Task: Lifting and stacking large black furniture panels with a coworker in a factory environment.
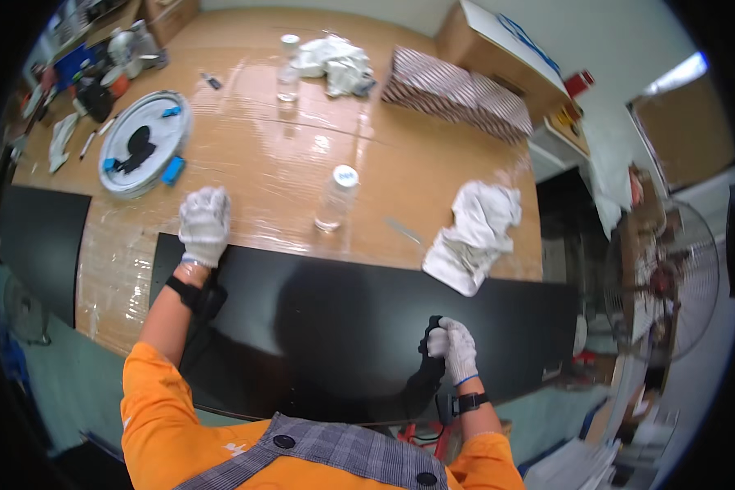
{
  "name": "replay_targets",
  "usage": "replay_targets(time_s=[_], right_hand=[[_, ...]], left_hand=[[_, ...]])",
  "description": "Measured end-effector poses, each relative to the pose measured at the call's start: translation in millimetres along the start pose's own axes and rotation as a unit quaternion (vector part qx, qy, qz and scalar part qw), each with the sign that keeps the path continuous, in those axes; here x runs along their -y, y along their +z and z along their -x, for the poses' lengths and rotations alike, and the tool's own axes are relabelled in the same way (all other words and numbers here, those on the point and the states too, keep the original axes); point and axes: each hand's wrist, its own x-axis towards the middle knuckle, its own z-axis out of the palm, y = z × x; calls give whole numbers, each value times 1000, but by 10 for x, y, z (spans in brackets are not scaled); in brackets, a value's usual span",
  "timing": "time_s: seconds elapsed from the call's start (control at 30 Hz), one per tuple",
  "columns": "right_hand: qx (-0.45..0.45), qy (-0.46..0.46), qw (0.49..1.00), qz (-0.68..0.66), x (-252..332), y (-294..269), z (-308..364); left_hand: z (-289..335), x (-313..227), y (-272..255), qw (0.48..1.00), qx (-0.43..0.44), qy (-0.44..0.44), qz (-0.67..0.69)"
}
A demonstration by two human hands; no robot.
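A long glossy black panel [367,314] lies across the near side of the table. My left hand [205,219], in a white knit glove, is by the panel's far edge near its left end. Its fingers look curled in, and whatever they may hold is hidden. Over the panel's right part is my right hand [459,349], gloved too and closed. A small whitish bit shows at its fingers, too unclear to name. Beyond the panel stands a clear bottle [336,200] with a white cap. A crumpled white cloth [475,233] overlaps the panel's far edge at the right.
Left of centre, a round white lid [162,147] carries black paint and blue pieces. A blue block [173,171] lies beside it. Farther back are another bottle [287,73], a second cloth [335,64] and a striped box [457,94]. A fan [661,282] stands at the right.
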Motion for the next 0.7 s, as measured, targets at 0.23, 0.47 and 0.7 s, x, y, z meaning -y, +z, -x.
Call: replay_targets(time_s=[0.23, 0.47, 0.7], right_hand=[[-120, 81, 987, -71, -513, -1311, 1138], [-139, 90, 900, -403, -1466, -1561, 1462], [-202, 28, 892, -405, -1497, -896, 1374]], left_hand=[[340, -1481, -305, 936, 230, 155, 219], [148, -2446, -239, 929, 327, 111, 131], [78, -2612, -122, 925, 343, 110, 119]])
